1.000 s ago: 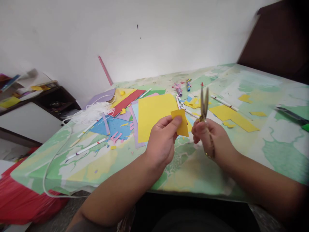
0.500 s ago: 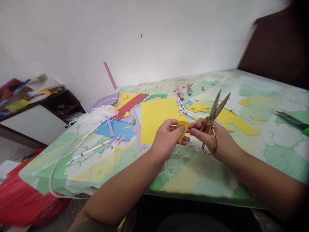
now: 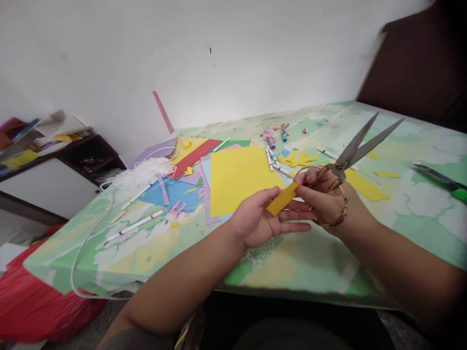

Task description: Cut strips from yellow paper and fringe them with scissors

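My right hand (image 3: 323,197) pinches one end of a small yellow paper strip (image 3: 282,199) between thumb and forefinger. Scissors (image 3: 343,167) hang on that same hand by the handle loops, with their blades apart and pointing up and away to the right. Palm up and fingers stretched out, my left hand (image 3: 259,218) lies just behind and under the strip. The strip's free end is over the left palm; whether it touches the skin I cannot tell. Beyond both hands a yellow sheet (image 3: 241,175) tops a stack of coloured sheets on the table.
Several markers (image 3: 134,228), a tangle of white string (image 3: 146,172), blue paper (image 3: 164,197) and a red strip (image 3: 195,158) lie at left. Yellow scraps (image 3: 299,159) are behind my right hand. A green-handled cutter (image 3: 441,177) rests at far right on the patterned tablecloth (image 3: 419,233).
My left hand has let go of the yellow strip and spread its fingers. My right hand has taken the strip's end and moved slightly right; the scissors' blades have swung to the right.
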`<state>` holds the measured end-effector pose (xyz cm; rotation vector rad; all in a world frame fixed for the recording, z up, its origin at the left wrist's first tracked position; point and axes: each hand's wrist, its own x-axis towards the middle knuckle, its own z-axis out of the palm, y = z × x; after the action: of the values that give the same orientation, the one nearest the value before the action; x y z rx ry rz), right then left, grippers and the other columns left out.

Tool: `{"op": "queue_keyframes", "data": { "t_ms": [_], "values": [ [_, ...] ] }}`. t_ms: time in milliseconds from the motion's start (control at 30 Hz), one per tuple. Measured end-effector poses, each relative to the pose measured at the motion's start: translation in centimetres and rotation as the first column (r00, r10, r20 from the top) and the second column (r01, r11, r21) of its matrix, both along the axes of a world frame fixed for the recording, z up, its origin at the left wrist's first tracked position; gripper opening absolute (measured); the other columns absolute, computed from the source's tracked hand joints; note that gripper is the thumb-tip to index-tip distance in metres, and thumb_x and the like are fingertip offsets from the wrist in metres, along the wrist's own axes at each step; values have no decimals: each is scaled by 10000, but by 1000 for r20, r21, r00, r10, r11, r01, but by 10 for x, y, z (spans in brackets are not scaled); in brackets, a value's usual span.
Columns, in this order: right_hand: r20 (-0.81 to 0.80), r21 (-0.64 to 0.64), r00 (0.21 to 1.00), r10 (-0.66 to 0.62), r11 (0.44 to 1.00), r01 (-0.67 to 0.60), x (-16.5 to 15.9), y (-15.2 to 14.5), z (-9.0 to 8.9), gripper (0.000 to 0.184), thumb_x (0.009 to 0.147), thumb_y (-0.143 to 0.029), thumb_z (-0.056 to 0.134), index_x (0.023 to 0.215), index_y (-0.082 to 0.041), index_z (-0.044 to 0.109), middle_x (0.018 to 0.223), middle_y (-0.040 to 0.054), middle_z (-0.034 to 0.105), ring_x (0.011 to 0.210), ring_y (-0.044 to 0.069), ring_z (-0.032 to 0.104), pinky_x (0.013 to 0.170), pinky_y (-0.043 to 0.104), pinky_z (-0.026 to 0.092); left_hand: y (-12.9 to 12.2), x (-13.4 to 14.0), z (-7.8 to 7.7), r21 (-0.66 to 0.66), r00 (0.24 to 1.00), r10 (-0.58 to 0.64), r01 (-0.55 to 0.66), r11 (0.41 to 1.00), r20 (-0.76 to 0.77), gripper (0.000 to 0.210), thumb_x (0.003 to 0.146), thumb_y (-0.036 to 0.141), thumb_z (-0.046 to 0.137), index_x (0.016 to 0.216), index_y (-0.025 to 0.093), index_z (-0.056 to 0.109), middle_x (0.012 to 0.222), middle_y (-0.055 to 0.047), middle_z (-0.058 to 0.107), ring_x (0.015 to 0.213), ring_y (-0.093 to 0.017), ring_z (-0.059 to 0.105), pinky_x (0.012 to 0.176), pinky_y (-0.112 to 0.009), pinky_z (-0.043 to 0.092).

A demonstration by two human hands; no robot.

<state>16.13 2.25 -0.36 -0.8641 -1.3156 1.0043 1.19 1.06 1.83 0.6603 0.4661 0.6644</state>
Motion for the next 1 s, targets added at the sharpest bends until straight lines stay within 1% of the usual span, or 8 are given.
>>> {"op": "queue_keyframes", "data": {
  "t_ms": [167,267,367,467,567,700,800,1000],
  "values": [
    [18,9,995,94,996,-94,2,-6,6,305,635,-324,645,657,-236,354,711,-28,518,615,126,506,590,295,449,-3,-1,-1,10,990,-141,142,990,-11,392,768,444,459,750,106,656,751,-119,668,725,-198,643,801,-350,454],
    [48,29,987,154,987,-156,3,-8,6,331,643,-385,648,665,-238,352,704,-28,531,599,130,505,569,300,448,-5,-2,-1,73,986,-157,161,984,-64,273,698,400,599,727,134,650,716,-90,668,687,-193,643,734,-342,477],
    [109,20,983,151,988,-154,4,-8,7,344,643,-430,649,675,-238,366,739,-13,557,654,149,533,611,314,454,-6,-1,-1,118,988,-83,99,988,-130,217,595,325,718,709,164,627,648,-43,646,580,-156,617,598,-302,494],
    [229,17,973,-12,1000,9,5,-10,10,303,664,-461,625,728,-235,433,788,0,564,723,164,541,658,317,439,-4,1,-2,169,979,119,-91,981,-164,235,556,303,746,681,155,613,594,-18,611,515,-111,573,514,-250,482],
    [445,-5,867,-224,968,252,4,-16,16,297,725,-521,533,757,-231,479,701,-4,533,659,162,507,612,309,410,-1,5,-2,270,910,395,-352,896,-125,186,596,271,718,669,138,612,591,3,584,522,-81,551,509,-211,470],
    [612,-84,778,-142,967,242,-3,-23,21,328,744,-551,481,739,-223,464,657,6,531,606,167,495,544,296,391,1,7,-3,409,755,649,-567,715,-88,138,643,262,675,660,143,607,582,31,544,519,-66,515,506,-202,446],
    [681,-107,730,-51,980,168,-10,-25,19,322,748,-535,486,752,-214,459,689,16,547,622,172,507,555,296,396,4,6,-7,499,676,732,-606,620,-88,155,654,293,665,659,148,611,612,24,557,558,-69,511,541,-206,431],
    [702,-103,712,-3,989,105,-14,-26,13,313,754,-517,488,768,-205,477,699,20,562,643,174,519,570,282,396,7,3,-14,613,599,790,-578,539,-129,205,654,355,661,680,156,621,634,22,558,586,-70,496,554,-206,395]
  ]
}}
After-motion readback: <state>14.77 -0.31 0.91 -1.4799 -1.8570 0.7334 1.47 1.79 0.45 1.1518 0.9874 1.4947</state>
